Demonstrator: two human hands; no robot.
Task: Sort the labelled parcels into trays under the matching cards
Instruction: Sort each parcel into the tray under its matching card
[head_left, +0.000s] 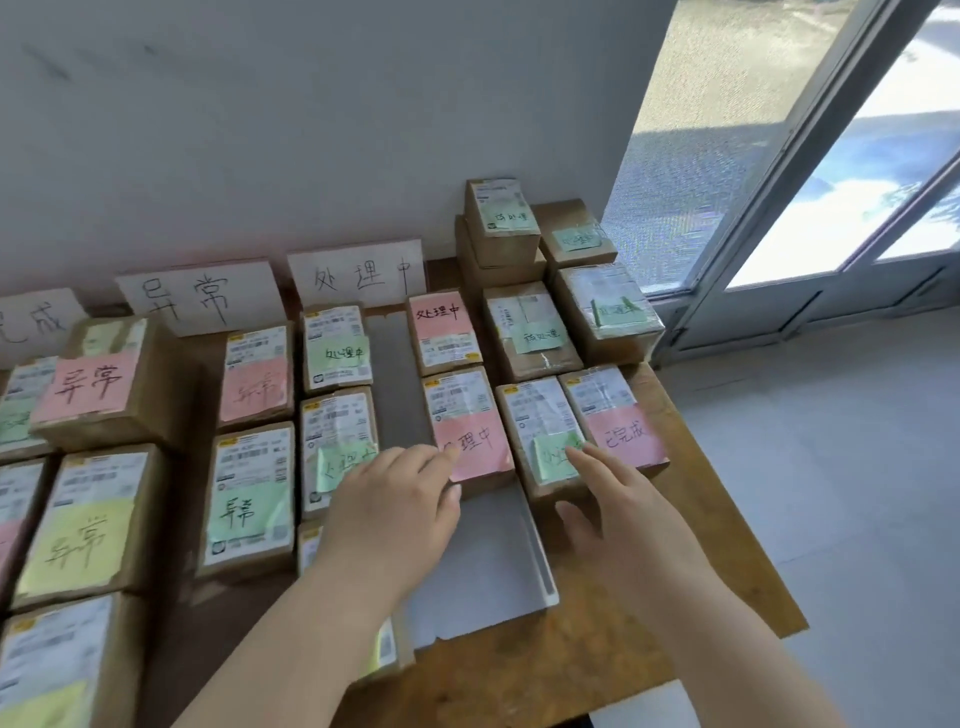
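Our forearms come in low over the wooden table (727, 545), so we read the layout from the left. At the far left a card ending in 完成 (36, 322) leans on the wall. Beside it stands the 异常 card (202, 296), with the 异常 parcels (249, 509) laid out below it; whether a tray sits under them we cannot tell. Further right the 处理中 card (358, 275) stands over a white tray (493, 577). That tray holds a column of green-noted boxes (337, 348) along its left side and two pink-noted parcels along its right, with a bare strip between them. Our left hand (400, 504) is relaxed and grasps nothing, its forefinger lying on the pink note of the nearer 处理中 parcel (470, 415). Just past the tray's right rim, on the bare table, sits the green-noted parcel (540, 415), its long axis running away from us and leaning slightly left. Our right hand (618, 509) is spread and empty, forefinger tip on that green note and thumb near the parcel's near end. The parcel therefore lies straight ahead of the right hand, which is the nearer one. We cannot read its note, so its tray is undecided. Touching its right side is the 已完成 parcel (623, 431), which we judge belongs under the far-left card. Behind them, the 待处理 parcels (535, 338) are stacked toward the wall.
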